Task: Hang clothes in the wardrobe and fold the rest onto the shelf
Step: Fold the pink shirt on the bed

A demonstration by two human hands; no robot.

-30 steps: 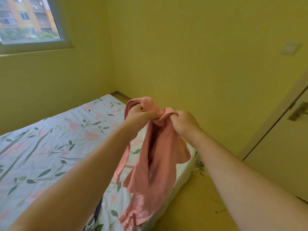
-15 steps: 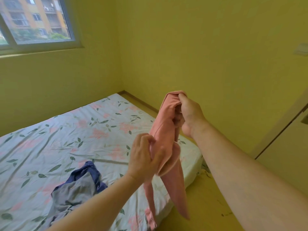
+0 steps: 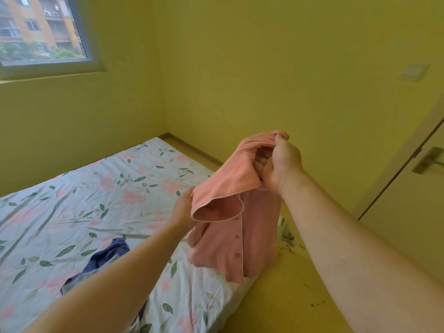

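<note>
Right hand [image 3: 281,162] pinches pink shirt [image 3: 225,180] top — left hand [image 3: 183,209] grips its lower edge.

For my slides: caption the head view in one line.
Right hand and left hand hold a pink buttoned shirt up over a floral-sheeted bed, a blue garment lying on it.

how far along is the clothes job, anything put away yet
Nothing looks put away: no wardrobe, hanger or shelf is in view. In hand: the pink button-front shirt, gripped at the top by the right hand, with the left hand at its collar, fingers hidden. Left: hanging or folding that shirt, then the dark blue and grey garment lying crumpled on the floral bedsheet.
</note>
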